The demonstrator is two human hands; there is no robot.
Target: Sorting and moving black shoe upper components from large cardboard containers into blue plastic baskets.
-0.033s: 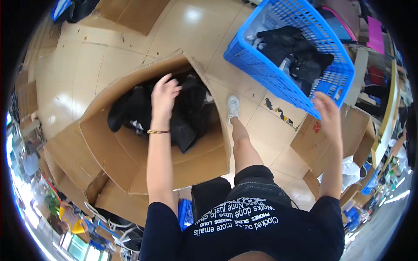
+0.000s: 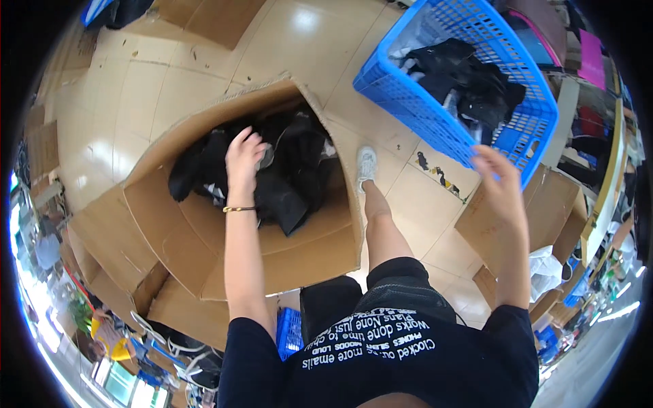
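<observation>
My left hand (image 2: 243,160) hovers above a large open cardboard box (image 2: 183,238), its bent fingers apart and nothing visible held in them. Inside the box lies a heap of black cloth-like items (image 2: 282,204), with a few pale bits among them. A small greyish patch shows beside the left fingertips; what it is I cannot make out. At the near corner of a blue plastic basket (image 2: 408,109) is my right hand (image 2: 500,178), fingers loosely bent and apart, seemingly empty. More black items (image 2: 469,81) and some clear plastic lie in the basket.
My foot in a white shoe (image 2: 366,164) stands between box and basket. A smaller cardboard box (image 2: 503,211) with a white bag (image 2: 545,272) is at the right. Cardboard flaps (image 2: 112,238) spread on the left. Farther left, a person in yellow (image 2: 121,348) appears.
My left hand has shifted slightly left and lower over the box. My right hand has moved a little left along the basket's near side.
</observation>
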